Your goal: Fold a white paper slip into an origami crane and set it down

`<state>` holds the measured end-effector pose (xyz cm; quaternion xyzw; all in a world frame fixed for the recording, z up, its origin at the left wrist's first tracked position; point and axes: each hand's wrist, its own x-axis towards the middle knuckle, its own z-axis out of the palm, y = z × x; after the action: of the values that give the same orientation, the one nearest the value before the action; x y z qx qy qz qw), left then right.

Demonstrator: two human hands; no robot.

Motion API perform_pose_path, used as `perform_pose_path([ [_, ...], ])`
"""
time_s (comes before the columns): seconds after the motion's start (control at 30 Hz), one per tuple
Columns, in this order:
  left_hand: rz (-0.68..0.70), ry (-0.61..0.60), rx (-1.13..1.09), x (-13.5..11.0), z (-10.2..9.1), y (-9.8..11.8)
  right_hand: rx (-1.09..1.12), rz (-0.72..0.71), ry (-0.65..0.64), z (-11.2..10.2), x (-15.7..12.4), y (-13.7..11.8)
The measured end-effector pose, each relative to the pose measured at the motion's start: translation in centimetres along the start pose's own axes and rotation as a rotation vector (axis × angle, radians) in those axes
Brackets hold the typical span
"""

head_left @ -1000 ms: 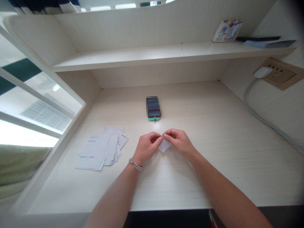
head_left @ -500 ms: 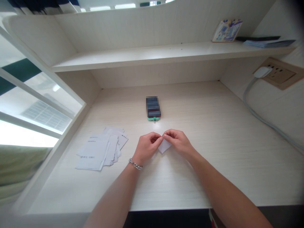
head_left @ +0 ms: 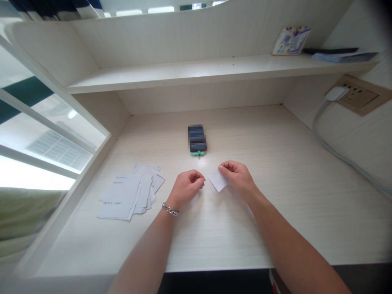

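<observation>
Between thumb and fingers, my right hand (head_left: 240, 176) pinches a small folded piece of white paper (head_left: 218, 181). The paper is tilted, one corner pointing at my left hand (head_left: 188, 185). That hand, with a silver chain bracelet (head_left: 170, 209) on its wrist, is curled closed just left of the paper and apart from it; I see nothing in its fingers. Farther left on the desk lies a loose pile of white paper sheets (head_left: 122, 196) with some printed lines. Beyond both hands rests a dark, pixelated phone-like object (head_left: 197, 138) with a green lower edge.
A pale wooden desk (head_left: 290, 183) carries everything, with a shelf (head_left: 168, 77) above its back. On the shelf stand a printed packet (head_left: 290, 41) and some flat papers (head_left: 343, 57). At right, a white plug with a cable (head_left: 346, 157) sits in a wall socket (head_left: 363, 98).
My left hand has let go of the paper and drawn slightly left. My right hand has moved right and a little away from me, carrying the folded paper.
</observation>
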<state>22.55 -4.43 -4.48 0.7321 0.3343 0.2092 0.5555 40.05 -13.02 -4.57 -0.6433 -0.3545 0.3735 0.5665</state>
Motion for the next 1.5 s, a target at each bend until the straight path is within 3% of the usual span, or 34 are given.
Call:
perform_pose_path([
  [0.13,-0.038,0.059,-0.138,0.2,-0.1,0.1,0.083,0.015,0.096,-0.2,0.2,0.2],
  [0.23,-0.043,-0.002,-0.308,0.0,0.7,0.8,0.087,-0.005,0.099,0.6,-0.1,0.4],
  [0.37,-0.051,-0.088,-0.341,-0.2,1.8,1.1,0.105,-0.036,0.119,1.5,-0.3,0.4],
  [0.43,-0.080,0.003,-0.389,0.0,1.8,0.7,0.111,0.003,0.079,1.5,-0.3,0.3],
  [0.53,-0.099,0.164,-0.438,0.4,1.0,0.2,0.063,0.082,-0.090,1.4,-0.4,0.0],
  [0.6,-0.091,0.197,-0.377,0.5,0.5,0.1,0.042,0.090,-0.186,1.4,-0.6,-0.3],
  [0.73,-0.073,0.116,-0.262,0.2,0.4,0.7,0.075,0.032,-0.237,1.7,-1.0,-0.5],
  [0.83,-0.111,0.089,-0.363,0.0,0.6,0.9,0.087,0.003,-0.175,1.8,-1.0,-0.3],
  [0.93,-0.148,0.113,-0.472,0.1,0.5,0.8,0.112,0.023,-0.124,1.9,-0.8,-0.1],
  [1.07,-0.131,0.142,-0.415,0.3,0.2,0.5,0.110,0.060,-0.186,1.8,-0.8,0.0],
  [1.23,-0.099,0.091,-0.344,0.4,0.3,0.4,0.071,0.046,-0.214,1.8,-0.9,0.0],
  [1.5,-0.119,0.009,-0.500,0.1,0.1,0.3,0.175,0.110,-0.241,1.9,-0.8,-0.2],
])
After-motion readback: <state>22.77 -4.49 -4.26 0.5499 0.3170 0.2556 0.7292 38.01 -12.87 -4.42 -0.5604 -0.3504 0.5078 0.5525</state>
